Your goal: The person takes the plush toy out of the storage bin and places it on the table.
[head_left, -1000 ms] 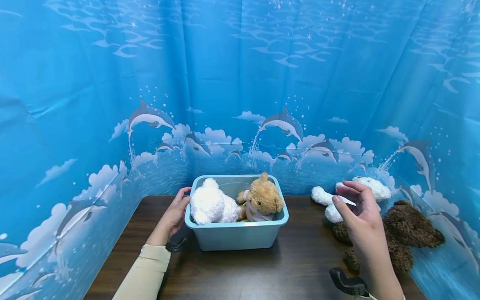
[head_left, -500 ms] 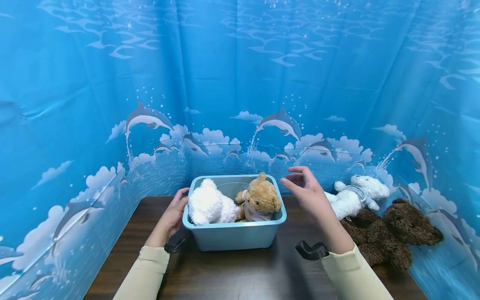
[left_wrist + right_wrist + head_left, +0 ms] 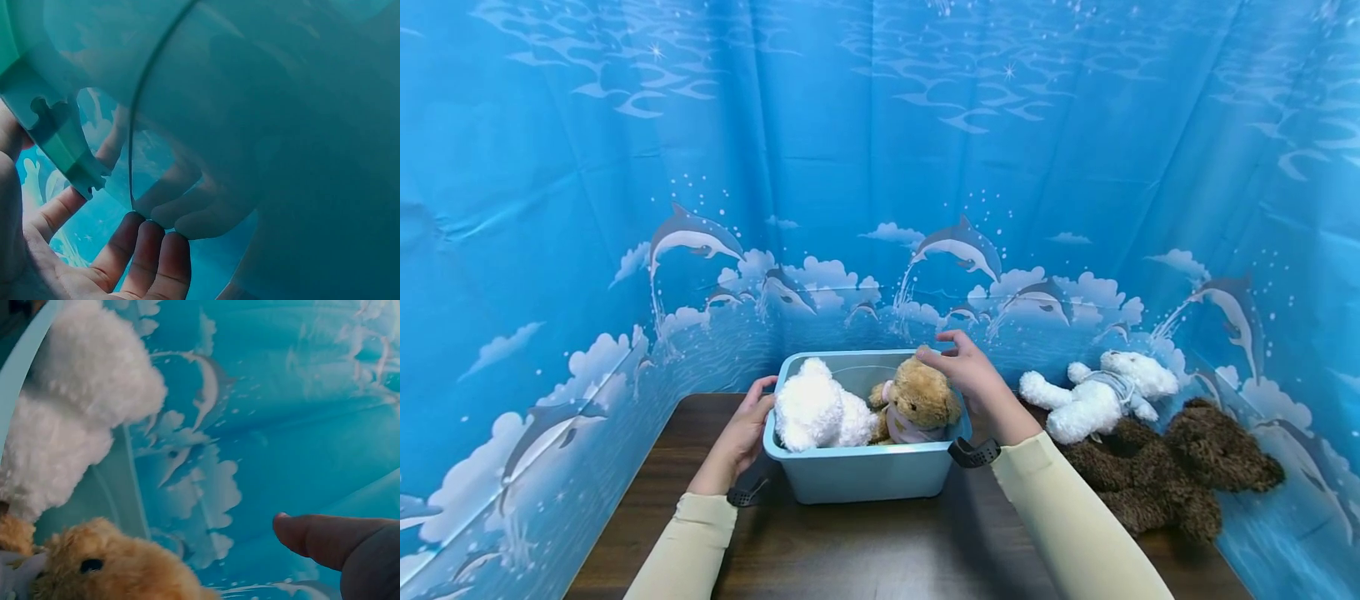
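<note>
A light blue plastic bin (image 3: 880, 475) stands on the table, with a white plush toy (image 3: 820, 408) on its left side and a light brown teddy bear (image 3: 917, 396) on its right. My left hand (image 3: 745, 429) rests at the bin's left end. In the left wrist view several fingertips (image 3: 150, 237) touch the outer wall below the rim. My right hand (image 3: 966, 371) is over the bin's right end, fingers spread, beside the teddy bear's head. Its thumb appears close to the bear's upper ear; contact cannot be told. One extended digit (image 3: 319, 537) shows in the right wrist view.
To the right lie a white plush bear (image 3: 1093, 400) with a grey garment and a dark brown plush toy (image 3: 1172, 475). A dark wooden table (image 3: 880, 550) bears everything. The blue dolphin curtain (image 3: 850, 167) stands behind and at both sides.
My right hand has moved left, from above the plush toys at the right to the bin's right end. The left hand stays at the bin, which looks the same.
</note>
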Demonstrator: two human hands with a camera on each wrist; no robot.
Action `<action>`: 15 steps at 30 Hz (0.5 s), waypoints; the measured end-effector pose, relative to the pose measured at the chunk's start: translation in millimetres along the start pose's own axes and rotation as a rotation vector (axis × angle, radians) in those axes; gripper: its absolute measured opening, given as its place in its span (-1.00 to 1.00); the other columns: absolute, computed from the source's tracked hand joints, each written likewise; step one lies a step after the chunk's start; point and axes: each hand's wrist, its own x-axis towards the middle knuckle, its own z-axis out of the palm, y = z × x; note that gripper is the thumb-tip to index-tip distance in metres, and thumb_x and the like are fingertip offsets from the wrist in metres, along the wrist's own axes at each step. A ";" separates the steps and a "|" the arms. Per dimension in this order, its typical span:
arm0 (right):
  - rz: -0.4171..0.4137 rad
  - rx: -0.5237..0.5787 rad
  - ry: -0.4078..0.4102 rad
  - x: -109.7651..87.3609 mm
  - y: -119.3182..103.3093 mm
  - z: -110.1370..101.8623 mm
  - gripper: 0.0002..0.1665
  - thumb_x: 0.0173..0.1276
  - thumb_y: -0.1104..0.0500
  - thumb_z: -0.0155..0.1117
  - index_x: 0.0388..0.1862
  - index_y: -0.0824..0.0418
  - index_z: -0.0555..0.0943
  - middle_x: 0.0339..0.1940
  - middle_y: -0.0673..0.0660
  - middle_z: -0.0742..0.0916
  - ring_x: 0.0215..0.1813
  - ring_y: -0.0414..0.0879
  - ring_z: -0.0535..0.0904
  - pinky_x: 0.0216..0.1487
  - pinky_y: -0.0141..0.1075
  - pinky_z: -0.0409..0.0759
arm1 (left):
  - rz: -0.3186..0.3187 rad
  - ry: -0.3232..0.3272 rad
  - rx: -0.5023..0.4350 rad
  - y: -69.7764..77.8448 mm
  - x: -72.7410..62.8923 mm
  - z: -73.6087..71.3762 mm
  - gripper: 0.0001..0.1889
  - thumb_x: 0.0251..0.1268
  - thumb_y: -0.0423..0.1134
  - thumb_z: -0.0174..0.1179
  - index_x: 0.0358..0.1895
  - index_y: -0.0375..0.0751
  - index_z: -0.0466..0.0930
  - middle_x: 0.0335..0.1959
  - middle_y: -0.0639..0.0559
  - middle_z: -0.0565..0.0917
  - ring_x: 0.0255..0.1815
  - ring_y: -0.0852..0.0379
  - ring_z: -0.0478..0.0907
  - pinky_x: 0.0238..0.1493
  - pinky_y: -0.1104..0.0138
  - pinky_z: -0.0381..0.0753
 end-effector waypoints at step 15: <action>0.063 -0.154 -0.175 28.0 18.9 18.2 0.22 0.33 0.08 0.65 0.80 0.04 0.12 0.76 0.38 0.18 0.72 0.40 0.18 0.54 0.33 0.42 | -0.006 -0.002 -0.020 -2.0 1.5 -0.2 -0.36 0.69 0.23 0.11 0.63 0.21 0.13 0.44 -0.15 0.41 0.26 -0.02 0.56 0.14 0.25 0.71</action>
